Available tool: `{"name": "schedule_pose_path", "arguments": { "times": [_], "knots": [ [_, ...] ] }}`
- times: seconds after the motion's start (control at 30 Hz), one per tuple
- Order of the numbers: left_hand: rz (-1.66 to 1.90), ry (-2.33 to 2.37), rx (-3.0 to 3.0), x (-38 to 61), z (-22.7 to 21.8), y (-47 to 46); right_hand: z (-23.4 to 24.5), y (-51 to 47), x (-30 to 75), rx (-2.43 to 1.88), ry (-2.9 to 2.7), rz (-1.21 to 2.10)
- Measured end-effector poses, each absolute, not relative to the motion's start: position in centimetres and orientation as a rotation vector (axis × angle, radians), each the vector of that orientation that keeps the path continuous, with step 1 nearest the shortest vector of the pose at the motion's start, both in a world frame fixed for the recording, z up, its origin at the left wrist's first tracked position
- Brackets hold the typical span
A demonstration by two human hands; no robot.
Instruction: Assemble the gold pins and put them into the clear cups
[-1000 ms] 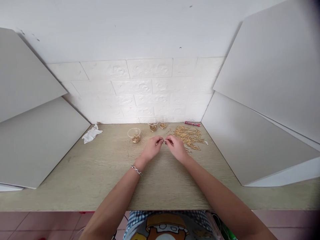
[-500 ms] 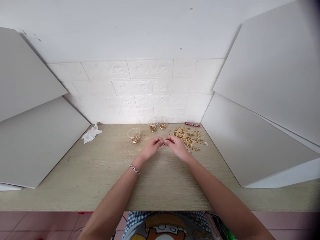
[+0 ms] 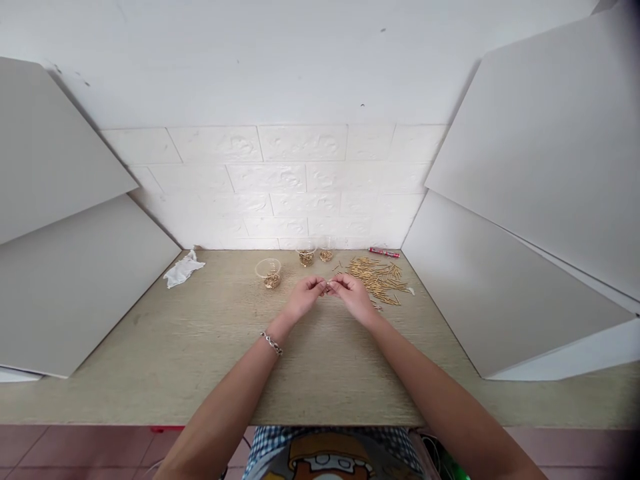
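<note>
My left hand [image 3: 305, 297] and my right hand [image 3: 352, 295] meet fingertip to fingertip just above the tabletop. Both are closed in a pinch, and whatever small piece sits between the fingers is too small and too covered to name. Just right of my right hand spreads a pile of thin gold-coloured rods [image 3: 375, 277]. To the left of my left hand stands a clear round cup [image 3: 269, 269] with small gold-coloured pieces [image 3: 272, 281] in it. Two more clear containers, one holding gold pieces [image 3: 307, 258] and one holding similar bits [image 3: 326, 255], stand behind my hands.
A crumpled white tissue [image 3: 183, 269] lies at the back left of the wooden table [image 3: 200, 360]. By the wall at the back right is a red tube-shaped item [image 3: 384, 253]. Grey panels [image 3: 85, 280] flank the left side, with similar panels [image 3: 520, 280] on the right.
The whole view has shifted down very slightly. Both hands stay pinched together in nearly the same spot, with only small finger movement.
</note>
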State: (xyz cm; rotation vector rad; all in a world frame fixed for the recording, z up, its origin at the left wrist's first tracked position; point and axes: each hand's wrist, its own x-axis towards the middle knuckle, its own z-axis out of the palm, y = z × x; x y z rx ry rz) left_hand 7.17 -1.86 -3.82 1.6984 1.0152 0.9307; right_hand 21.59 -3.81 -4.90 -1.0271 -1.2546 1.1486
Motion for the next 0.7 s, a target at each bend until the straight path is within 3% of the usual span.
{"name": "schedule_pose_path", "arguments": {
  "times": [0.47, 0.7],
  "knots": [
    [0.949, 1.350, 2.179, 7.4, -2.4, -3.6, -5.5, -4.1, 20.8, -1.102, -1.216, 1.061],
    [0.941, 1.363, 2.056, 7.6, -2.4, -3.7, -5.5, -4.3, 20.4, -1.113, -1.201, 1.022]
  ]
}}
